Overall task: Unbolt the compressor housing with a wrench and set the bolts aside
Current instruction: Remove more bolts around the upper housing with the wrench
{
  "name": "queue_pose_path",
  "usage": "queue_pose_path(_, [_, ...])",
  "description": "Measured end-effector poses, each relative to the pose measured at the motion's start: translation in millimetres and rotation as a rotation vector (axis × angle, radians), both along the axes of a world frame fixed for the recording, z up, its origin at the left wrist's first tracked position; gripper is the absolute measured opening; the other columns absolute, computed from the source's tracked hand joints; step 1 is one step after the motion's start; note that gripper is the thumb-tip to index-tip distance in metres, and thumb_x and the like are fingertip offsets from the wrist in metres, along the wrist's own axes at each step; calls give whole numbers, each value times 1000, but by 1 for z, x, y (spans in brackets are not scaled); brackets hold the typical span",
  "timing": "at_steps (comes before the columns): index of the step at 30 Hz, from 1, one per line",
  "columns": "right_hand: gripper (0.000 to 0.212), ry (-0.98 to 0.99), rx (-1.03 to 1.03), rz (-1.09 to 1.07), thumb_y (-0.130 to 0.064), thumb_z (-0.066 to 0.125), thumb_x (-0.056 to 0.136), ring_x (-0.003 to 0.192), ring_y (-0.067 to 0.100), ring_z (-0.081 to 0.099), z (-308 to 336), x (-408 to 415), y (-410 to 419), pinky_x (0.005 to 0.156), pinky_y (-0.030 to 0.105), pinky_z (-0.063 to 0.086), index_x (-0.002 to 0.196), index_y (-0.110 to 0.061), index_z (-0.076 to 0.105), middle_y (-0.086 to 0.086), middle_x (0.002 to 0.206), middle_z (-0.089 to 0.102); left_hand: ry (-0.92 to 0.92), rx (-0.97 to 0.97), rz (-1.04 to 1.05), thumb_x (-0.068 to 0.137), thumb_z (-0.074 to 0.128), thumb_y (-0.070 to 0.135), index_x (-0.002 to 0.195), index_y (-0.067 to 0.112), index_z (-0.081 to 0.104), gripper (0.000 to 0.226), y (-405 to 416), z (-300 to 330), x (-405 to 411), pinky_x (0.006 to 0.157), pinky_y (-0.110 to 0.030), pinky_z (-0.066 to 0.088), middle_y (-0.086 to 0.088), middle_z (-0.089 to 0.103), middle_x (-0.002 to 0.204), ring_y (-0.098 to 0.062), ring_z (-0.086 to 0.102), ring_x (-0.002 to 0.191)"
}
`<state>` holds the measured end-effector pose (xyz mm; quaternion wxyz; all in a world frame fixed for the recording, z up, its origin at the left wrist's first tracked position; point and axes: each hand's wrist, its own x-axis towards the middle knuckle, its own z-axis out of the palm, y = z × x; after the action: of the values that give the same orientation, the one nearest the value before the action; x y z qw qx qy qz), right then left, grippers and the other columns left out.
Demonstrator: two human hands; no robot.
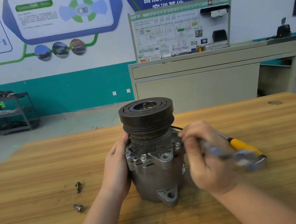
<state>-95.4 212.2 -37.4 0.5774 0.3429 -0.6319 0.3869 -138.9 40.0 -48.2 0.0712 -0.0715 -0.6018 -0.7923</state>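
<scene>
A grey compressor (157, 170) with a black pulley (146, 116) on top stands upright on the wooden table (36, 168). My left hand (116, 167) holds its left side, thumb up near the pulley. My right hand (206, 158) grips a blurred metal wrench (235, 156) just right of the housing; the wrench's free end points right. Bolts (143, 158) still sit in the housing flange. Two loose bolts (78, 186) (78, 208) lie on the table to the left.
A yellow-handled screwdriver (244, 147) lies on the table behind the wrench. A beige bench with a wiring display board (182, 30) stands beyond the table. A metal shelf cart (8, 114) is at the far left.
</scene>
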Motion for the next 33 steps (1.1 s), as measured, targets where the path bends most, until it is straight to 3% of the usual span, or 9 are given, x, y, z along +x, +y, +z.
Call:
queue_pose_path(3, [22,-204,-585,294,-30,32,104,44,14,44,4,-1,-5,44,19,36,87,-24,44,-1,71,58,-43,37,3,100,50,27,92,17,76,28,0,1,-1,67,-27,55,-6,76,96,-17,73,87])
queue_pose_path(6, [26,-501,-986,442,-22,28,105,35,14,43,11,-19,9,41,16,33,83,-17,42,-2,59,59,-70,58,-37,99,52,29,99,19,77,28,-1,2,0,79,-37,50,-9,75,105,-20,72,97])
queue_pose_path(10, [32,-938,-1281,788,-28,34,105,34,12,47,23,-41,25,36,14,34,82,-11,47,7,60,57,-92,100,-13,97,52,28,100,15,76,27,-1,3,-1,79,-37,49,-9,75,103,-19,72,94])
queue_pose_path(13, [36,-850,-1367,894,-30,33,105,38,11,52,27,-40,32,38,14,39,79,-10,47,7,56,62,-89,92,-16,97,52,28,99,16,76,27,1,4,0,80,-38,50,-8,76,102,-18,73,92])
queue_pose_path(17, [28,-628,-1142,604,-29,35,105,39,13,52,27,-22,28,39,18,40,83,-15,46,4,59,66,-94,87,1,97,52,28,97,16,76,27,1,4,0,79,-37,50,-7,76,101,-18,73,91])
queue_pose_path(20, [24,-488,-910,436,-27,38,104,37,15,52,25,-13,21,38,19,39,82,-21,48,4,66,68,-74,67,8,99,50,23,100,15,74,25,1,4,1,68,-27,54,-5,76,98,-14,73,88])
queue_pose_path(24, [21,-336,-524,281,-41,47,98,44,13,57,19,-4,17,43,23,44,79,-41,57,1,70,65,-51,39,11,100,49,20,102,16,72,24,1,4,1,65,-26,54,-1,77,94,-10,73,84])
queue_pose_path(29, [21,-136,-63,93,-36,52,98,60,10,60,11,-3,17,55,30,51,89,-17,57,-4,77,58,-39,46,-1,100,48,19,99,15,74,26,1,4,2,62,-23,56,-4,77,95,-12,73,86])
queue_pose_path(33, [15,35,125,-76,-16,63,90,74,3,57,4,-2,9,70,9,47,84,-2,66,4,80,64,-24,38,11,100,48,19,100,14,73,25,0,2,1,61,-22,55,-5,77,94,-16,73,87])
